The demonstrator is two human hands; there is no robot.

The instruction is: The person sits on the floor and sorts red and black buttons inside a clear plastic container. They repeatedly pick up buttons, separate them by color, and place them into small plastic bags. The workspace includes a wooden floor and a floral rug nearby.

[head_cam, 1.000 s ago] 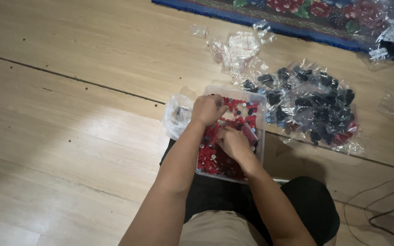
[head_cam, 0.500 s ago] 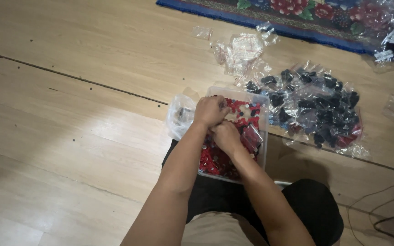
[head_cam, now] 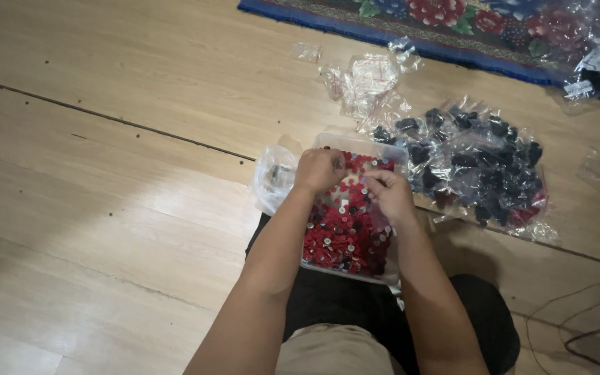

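I see both hands over the tub (head_cam: 390,272) of red parts: left hand (head_cam: 319,170) curled shut, right hand (head_cam: 388,194) pinching something small; tub mostly full, filled bags (head_cam: 477,163) beside

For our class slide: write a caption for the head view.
Both hands, left hand and right hand, over clear plastic tub of small red parts.

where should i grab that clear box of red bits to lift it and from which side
Take the clear box by its two long side walls, one hand coming in from each side, low near the base. It is a shallow open-topped rectangle nearly full of small loose red pieces, so it probably needs to stay level. The left hand and right hand are over its far end.
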